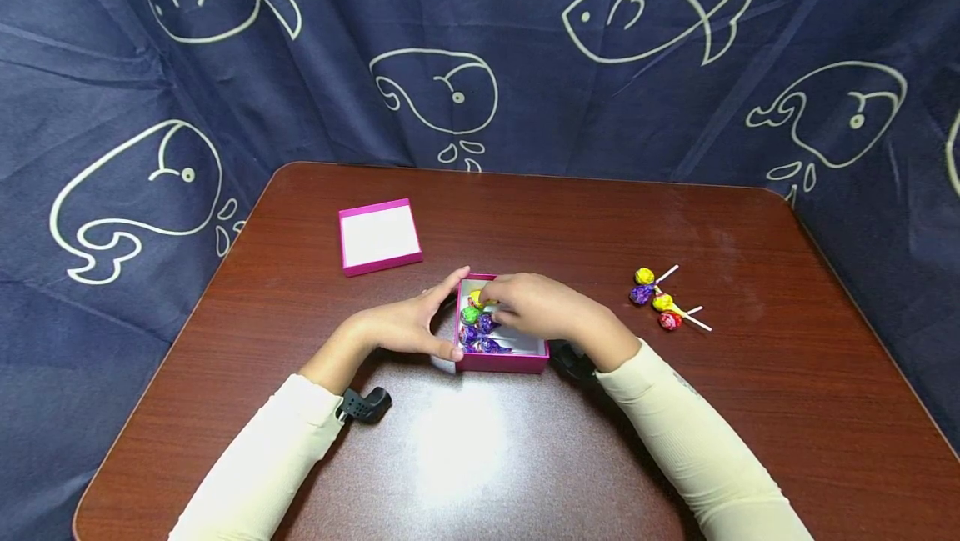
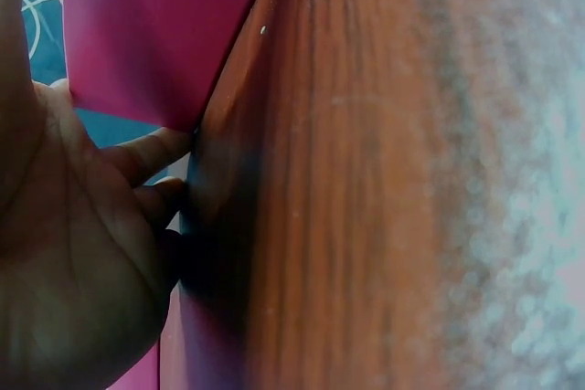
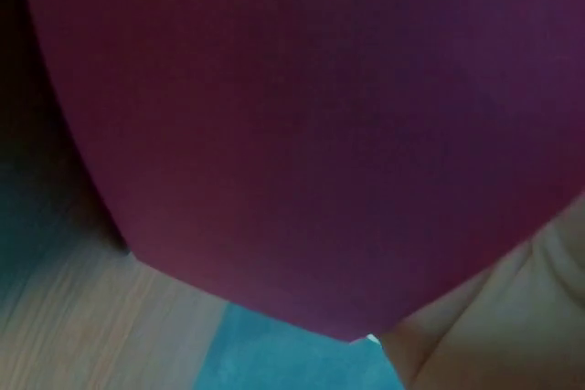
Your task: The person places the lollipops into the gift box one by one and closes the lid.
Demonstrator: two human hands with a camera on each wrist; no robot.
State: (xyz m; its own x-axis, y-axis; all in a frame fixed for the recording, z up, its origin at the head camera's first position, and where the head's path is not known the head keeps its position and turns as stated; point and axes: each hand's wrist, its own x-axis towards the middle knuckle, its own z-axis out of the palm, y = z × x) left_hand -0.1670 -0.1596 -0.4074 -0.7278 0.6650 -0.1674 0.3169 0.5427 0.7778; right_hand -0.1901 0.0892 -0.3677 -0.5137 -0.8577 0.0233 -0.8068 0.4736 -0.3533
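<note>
A pink open-topped box (image 1: pixel 504 363) stands on the table with several wrapped lollipops inside. Purple-wrapped lollipops (image 1: pixel 487 347) lie at its front left, and a green one (image 1: pixel 470 315) is behind them. My left hand (image 1: pixel 401 324) holds the box's left side, thumb at the front corner and index finger at the back one. In the left wrist view its fingers touch the pink wall (image 2: pixel 164 34). My right hand (image 1: pixel 536 305) reaches over the right side into the box, its curled fingers at a yellow lollipop (image 1: pixel 476 298), partly hidden. The right wrist view is filled mostly by the box wall (image 3: pixel 302 134).
A pink lid (image 1: pixel 381 235) with a white inside lies upturned at the back left. To the right, several lollipops lie on the brown table (image 1: pixel 750 408), among them a purple one (image 1: pixel 641 295) and a red one (image 1: pixel 670 321). A dark blue curtain (image 1: pixel 525 124) hangs behind.
</note>
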